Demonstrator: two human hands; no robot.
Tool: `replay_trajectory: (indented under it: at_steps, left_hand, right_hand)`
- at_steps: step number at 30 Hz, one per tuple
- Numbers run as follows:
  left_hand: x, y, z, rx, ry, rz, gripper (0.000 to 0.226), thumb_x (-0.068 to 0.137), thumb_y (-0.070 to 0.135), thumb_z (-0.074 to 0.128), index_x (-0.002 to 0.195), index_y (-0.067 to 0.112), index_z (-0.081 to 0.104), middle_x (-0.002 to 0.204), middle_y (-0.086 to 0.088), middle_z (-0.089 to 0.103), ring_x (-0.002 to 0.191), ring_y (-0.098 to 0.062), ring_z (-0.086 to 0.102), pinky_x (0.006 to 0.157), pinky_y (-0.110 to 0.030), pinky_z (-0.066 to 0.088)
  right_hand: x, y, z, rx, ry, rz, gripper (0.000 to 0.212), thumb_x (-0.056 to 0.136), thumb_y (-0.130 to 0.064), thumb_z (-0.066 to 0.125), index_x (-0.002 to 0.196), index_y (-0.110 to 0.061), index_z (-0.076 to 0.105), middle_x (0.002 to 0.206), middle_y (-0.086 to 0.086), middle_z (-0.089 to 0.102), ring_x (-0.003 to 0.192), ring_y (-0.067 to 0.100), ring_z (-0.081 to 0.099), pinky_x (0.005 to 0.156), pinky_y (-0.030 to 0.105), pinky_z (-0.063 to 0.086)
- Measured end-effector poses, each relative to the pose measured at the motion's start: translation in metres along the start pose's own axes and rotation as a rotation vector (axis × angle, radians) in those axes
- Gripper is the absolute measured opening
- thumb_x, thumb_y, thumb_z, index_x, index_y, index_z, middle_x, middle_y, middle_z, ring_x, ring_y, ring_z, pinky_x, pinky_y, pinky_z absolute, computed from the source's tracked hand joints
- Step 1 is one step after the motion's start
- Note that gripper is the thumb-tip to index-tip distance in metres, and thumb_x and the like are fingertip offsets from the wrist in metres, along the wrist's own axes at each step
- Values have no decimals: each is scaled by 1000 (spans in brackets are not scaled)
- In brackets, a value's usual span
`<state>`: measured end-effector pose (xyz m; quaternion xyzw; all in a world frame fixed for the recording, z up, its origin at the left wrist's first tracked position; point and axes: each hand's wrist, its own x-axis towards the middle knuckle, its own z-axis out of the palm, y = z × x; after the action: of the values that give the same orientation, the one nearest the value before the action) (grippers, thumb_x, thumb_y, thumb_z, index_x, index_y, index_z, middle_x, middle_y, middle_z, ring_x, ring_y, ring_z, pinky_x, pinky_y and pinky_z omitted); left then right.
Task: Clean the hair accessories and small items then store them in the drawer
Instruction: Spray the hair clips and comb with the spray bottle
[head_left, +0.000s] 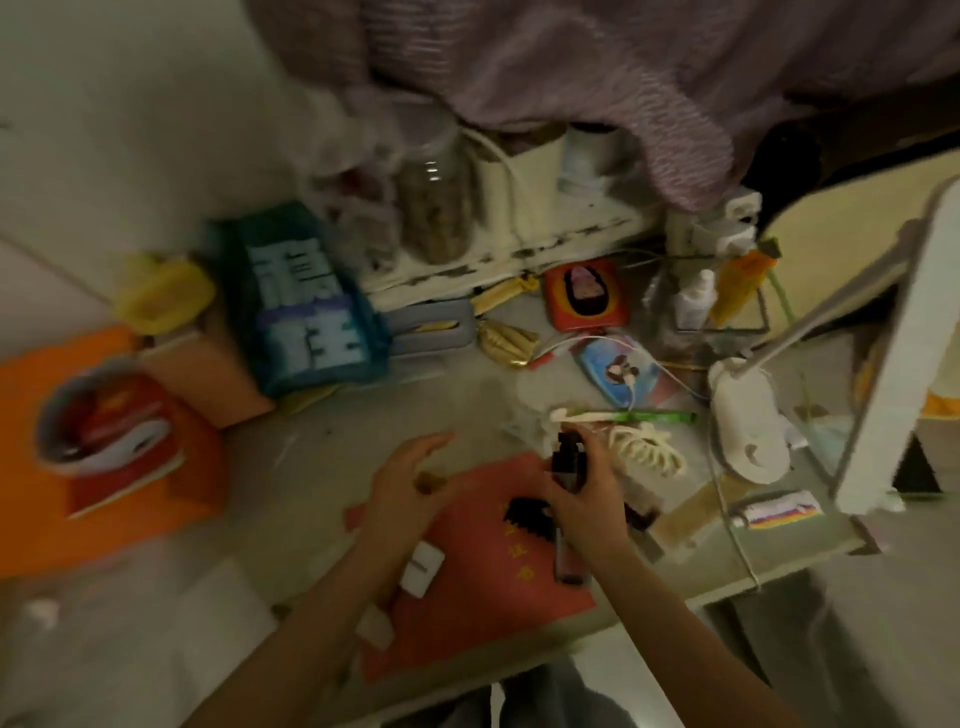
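Over the red sheet (483, 566), right hand (582, 493) grips upright black bottle (567, 460); left hand (410, 480) spread.

Dim, warm, muddy light across the whole view; no lamp glow or bright source visible, just a flat indoor cast; the wall at ten o'clock is the palest area, greyish; deep shadow pools at two o'clock, nearly black; a small glint sits on the clear jar (435, 205) at twelve o'clock; motion blur smears almost everything, heaviest on the teal bag (301, 296) at ten o'clock and the purple cloth (571, 67) up top; both hands are soft-edged; wide-angle bending curves the white edge (883, 332) at three o'clock; blocky compression noise throughout.
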<state>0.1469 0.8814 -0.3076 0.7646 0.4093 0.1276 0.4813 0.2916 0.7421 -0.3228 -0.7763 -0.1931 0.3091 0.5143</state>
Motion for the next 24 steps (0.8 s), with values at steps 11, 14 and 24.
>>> replay_trajectory:
  at_steps: [11, 14, 24]
  left_hand:
    - [-94, -102, -117, -70, 143, -162, 38, 76, 9, 76, 95, 35, 56, 85, 38, 61, 88, 15, 57, 76, -1, 42]
    - [-107, -136, -140, -78, 49, -223, 50, 73, 18, 80, 117, 26, 57, 112, 22, 58, 106, 0, 53, 85, -5, 39]
    - [-103, -183, -167, 4, -192, -29, 47, 76, 25, 78, 119, 17, 60, 118, 5, 60, 106, -8, 56, 84, -5, 41]
  right_hand:
    - [-71, -18, 135, -45, -224, 3, 54, 81, -13, 74, 127, -21, 48, 114, 2, 63, 102, 15, 61, 84, 20, 50]
    - [-95, -15, 175, -70, -152, 21, 49, 79, -14, 76, 117, -31, 51, 99, -7, 67, 87, 8, 66, 74, 32, 56]
    - [-153, -12, 238, -101, 19, 132, 54, 79, -17, 76, 123, -29, 46, 95, -20, 62, 76, -6, 64, 70, 24, 57]
